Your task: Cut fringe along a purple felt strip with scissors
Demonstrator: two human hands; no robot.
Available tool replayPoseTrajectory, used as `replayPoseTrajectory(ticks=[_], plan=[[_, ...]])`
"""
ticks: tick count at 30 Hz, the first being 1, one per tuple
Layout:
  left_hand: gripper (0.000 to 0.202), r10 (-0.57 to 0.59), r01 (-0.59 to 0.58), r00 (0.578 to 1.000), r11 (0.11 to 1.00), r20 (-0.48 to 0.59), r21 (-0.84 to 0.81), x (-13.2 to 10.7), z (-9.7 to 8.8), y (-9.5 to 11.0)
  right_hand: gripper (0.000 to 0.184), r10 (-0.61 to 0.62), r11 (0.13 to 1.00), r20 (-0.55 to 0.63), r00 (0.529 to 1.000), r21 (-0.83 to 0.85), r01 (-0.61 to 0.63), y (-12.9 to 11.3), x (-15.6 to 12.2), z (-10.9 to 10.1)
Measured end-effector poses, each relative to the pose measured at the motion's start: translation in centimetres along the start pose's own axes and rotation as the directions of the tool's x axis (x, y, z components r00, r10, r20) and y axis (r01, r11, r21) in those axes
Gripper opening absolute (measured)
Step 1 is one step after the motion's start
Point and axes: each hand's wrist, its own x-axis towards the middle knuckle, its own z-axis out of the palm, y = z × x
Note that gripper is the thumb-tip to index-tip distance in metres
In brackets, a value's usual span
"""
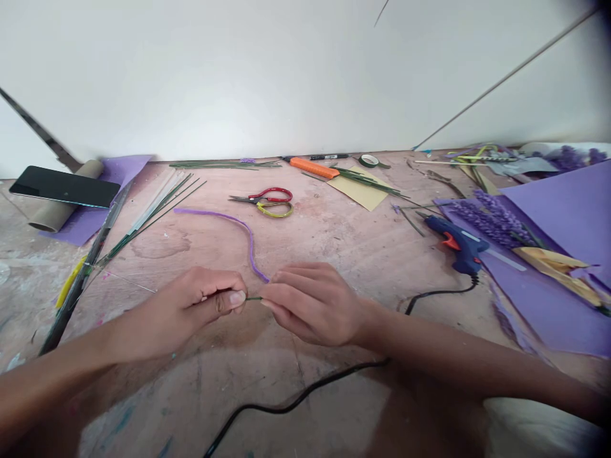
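Note:
Just above the near part of the table, my left hand (203,302) is closed in a pinch, thumb on top, on a thin green floral wire (254,298). A short piece of the wire shows in the gap between my hands. Its other end runs under the fingers of my right hand (317,302), which are closed together around it. A purple pipe cleaner (249,238) curves from the far left down to my right fingertips; whether they grip its end is hidden. Beyond my hands lie scissors (267,201) with one red and one yellow handle, blades pointing left.
At right, a blue glue gun (456,242) trails a black cord (305,394) under my right arm. Purple flowers (491,216) lie on purple paper (563,318). Green wires (143,219), a phone (64,186) on a cardboard tube (50,217), and an orange cutter (312,168) lie further back.

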Motion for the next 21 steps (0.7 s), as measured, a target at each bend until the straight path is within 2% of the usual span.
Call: replayPoseTrajectory(ticks=[2, 3, 5, 7, 10, 14, 16, 18, 21], plan=[[0.024, 0.131, -0.098, 0.984, 0.963, -0.117, 0.251, 0.0, 0.4, -0.3, 0.01, 0.141, 0.986, -0.011, 0.99, 0.088, -0.14, -0.2, 0.2, 0.1], [0.018, 0.213, -0.134, 0.963, 0.909, -0.165, 0.394, -0.1, 0.6, -0.6, 0.009, 0.201, 0.973, -0.011, 0.979, 0.12, -0.198, -0.4, 0.3, 0.1], [0.012, 0.358, -0.172, 0.915, 0.762, -0.185, 0.625, -0.1, 1.0, -1.0, 0.011, 0.302, 0.939, 0.003, 0.953, 0.17, -0.298, -0.7, 0.5, 0.2], [0.011, 0.445, -0.193, 0.882, 0.637, -0.152, 0.747, -0.2, 1.2, -1.4, 0.014, 0.375, 0.905, 0.03, 0.927, 0.205, -0.373, -1.0, 0.6, 0.3], [0.015, 0.507, -0.232, 0.855, 0.561, -0.108, 0.795, -0.3, 1.3, -1.7, 0.019, 0.423, 0.875, 0.06, 0.904, 0.233, -0.425, -1.4, 0.7, 0.5], [0.015, 0.555, -0.269, 0.822, 0.575, -0.127, 0.773, -0.3, 1.3, -1.7, 0.015, 0.406, 0.89, 0.032, 0.913, 0.212, -0.403, -1.7, 0.6, 0.7], [0.014, 0.551, -0.269, 0.819, 0.618, -0.163, 0.739, -0.3, 1.4, -1.6, 0.012, 0.365, 0.916, 0.003, 0.931, 0.177, -0.36, -1.7, 0.4, 0.8], [0.013, 0.504, -0.252, 0.836, 0.701, -0.214, 0.667, -0.2, 1.5, -1.2, 0.011, 0.302, 0.946, -0.023, 0.953, 0.129, -0.297, -1.6, 0.3, 0.8], [0.016, 0.343, -0.207, 0.909, 0.865, -0.238, 0.457, -0.1, 1.4, -0.5, 0.014, 0.176, 0.984, -0.031, 0.984, 0.049, -0.174, -1.2, 0.0, 0.8]])
